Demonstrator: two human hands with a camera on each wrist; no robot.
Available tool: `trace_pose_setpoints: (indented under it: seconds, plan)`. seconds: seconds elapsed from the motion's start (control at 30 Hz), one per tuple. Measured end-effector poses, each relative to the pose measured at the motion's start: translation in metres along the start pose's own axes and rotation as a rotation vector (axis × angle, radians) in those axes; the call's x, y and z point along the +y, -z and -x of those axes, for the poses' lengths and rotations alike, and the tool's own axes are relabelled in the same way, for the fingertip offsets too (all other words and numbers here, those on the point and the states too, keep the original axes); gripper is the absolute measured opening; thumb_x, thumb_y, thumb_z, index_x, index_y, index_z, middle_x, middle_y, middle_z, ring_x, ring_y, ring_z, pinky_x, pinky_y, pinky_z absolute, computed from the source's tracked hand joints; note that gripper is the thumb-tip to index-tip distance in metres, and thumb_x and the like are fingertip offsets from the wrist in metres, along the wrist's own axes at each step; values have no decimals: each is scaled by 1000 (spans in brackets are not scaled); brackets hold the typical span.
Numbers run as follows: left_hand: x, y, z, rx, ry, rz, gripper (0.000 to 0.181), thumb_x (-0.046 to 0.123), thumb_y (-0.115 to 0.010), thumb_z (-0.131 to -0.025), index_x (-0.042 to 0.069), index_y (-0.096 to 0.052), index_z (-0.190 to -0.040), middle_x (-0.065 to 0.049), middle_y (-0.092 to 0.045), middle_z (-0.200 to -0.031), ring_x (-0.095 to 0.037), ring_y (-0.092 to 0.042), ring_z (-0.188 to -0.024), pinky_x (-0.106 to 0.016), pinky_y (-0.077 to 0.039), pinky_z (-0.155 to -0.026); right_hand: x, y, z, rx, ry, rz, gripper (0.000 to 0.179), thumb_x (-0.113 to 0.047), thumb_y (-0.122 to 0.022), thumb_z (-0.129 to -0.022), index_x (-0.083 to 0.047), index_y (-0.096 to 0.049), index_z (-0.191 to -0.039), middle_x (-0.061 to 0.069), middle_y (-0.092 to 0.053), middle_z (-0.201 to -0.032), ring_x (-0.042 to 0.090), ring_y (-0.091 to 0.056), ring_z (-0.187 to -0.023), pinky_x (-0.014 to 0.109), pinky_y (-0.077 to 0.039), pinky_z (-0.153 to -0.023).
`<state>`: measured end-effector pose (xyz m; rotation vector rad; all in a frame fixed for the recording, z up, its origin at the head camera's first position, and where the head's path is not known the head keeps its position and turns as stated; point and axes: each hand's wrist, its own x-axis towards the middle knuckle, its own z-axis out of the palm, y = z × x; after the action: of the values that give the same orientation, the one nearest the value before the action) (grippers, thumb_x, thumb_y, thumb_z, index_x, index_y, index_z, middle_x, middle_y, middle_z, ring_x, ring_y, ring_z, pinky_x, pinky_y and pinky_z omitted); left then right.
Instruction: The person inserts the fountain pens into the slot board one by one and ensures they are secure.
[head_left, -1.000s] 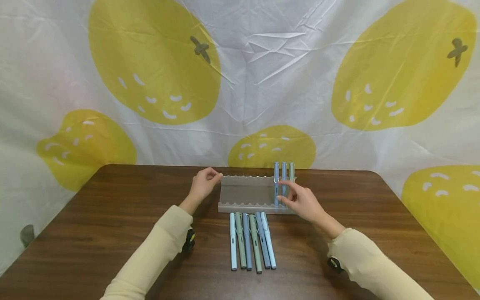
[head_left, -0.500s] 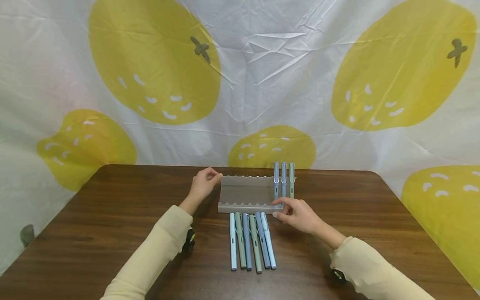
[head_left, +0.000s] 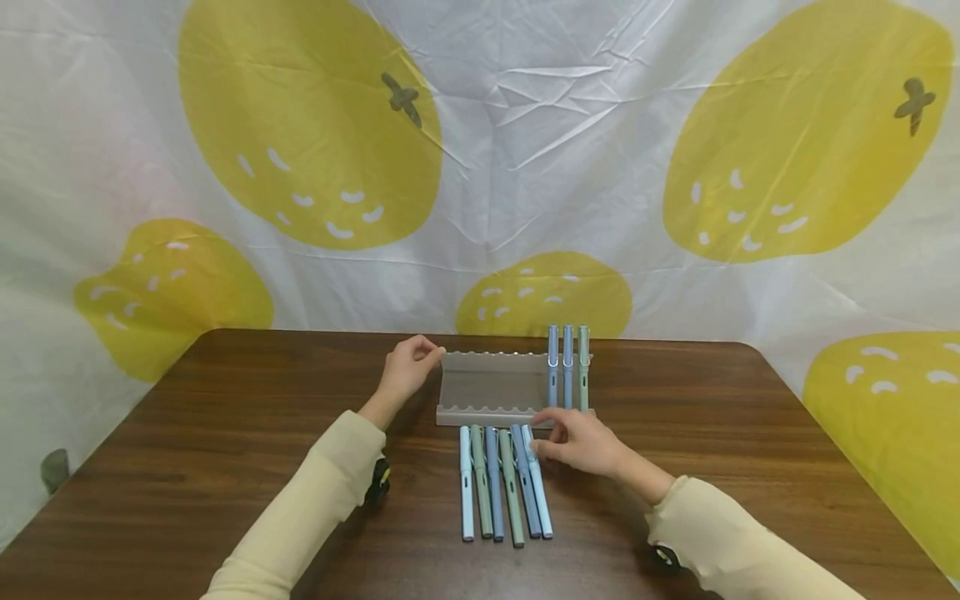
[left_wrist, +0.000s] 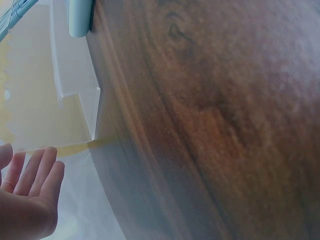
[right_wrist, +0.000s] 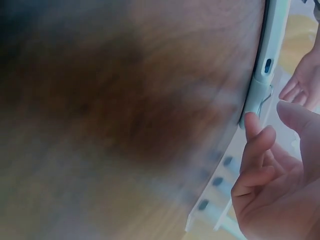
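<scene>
Scalloped notches line the clear pen rack on the table. My left hand pinches its back left corner between thumb and fingers; in the left wrist view the left hand is at the rack's side edge. Two blue pens and a green pen stand in the rack's right end. My right hand is at the cap of a pale blue pen, thumb and forefinger apart on either side of it. The right wrist view shows the right hand beside that cap, its grip not closed.
Left of the pale blue pen lie several more pens in a row, among them a green pen and another pale blue pen. They rest on the brown wooden table. A lemon-print cloth hangs behind.
My right hand has left the blue pen standing in the rack and come down and left to the pale blue pen's cap. The left hand has stayed at the rack's corner.
</scene>
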<state>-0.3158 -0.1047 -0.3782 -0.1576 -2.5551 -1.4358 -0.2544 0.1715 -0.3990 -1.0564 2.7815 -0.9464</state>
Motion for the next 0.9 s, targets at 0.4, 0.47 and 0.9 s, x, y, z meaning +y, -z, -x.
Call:
trace_pose_setpoints:
  seconds: [0.4,0.47,0.9]
  plan:
    - [0,0,1,-1,-3,-3,21,25,-57,-87,4,-62,-88,-8,-65,-85,-22,-59,-82,-38,-43,-71,-6,-3,0,-13,-30,91,36,-25,-63,-82,-5,-55,-109,-11,-51,-59,3,-46,-49,23,-38,-44]
    - [1,0,1,1,-2,-3,21,24,-57,-87,4,-62,-88,-8,-64,-85,-22,-59,-82,-39,-43,-71,-5,-3,0,-14,-24,97,36,-25,-64,-81,-5,-55,-109,-11,-51,-60,3,-46,-49,23,-38,-44]
    - [2,1,2,0,-9,-17,21,24,-57,-87,4,-62,-88,-8,-65,-84,-23,-59,-84,-39,-43,-72,-8,2,2,-192,-48,-30,44,-22,-63,-82,0,-47,-118,-4,-51,-62,7,-46,-40,25,-42,-40]
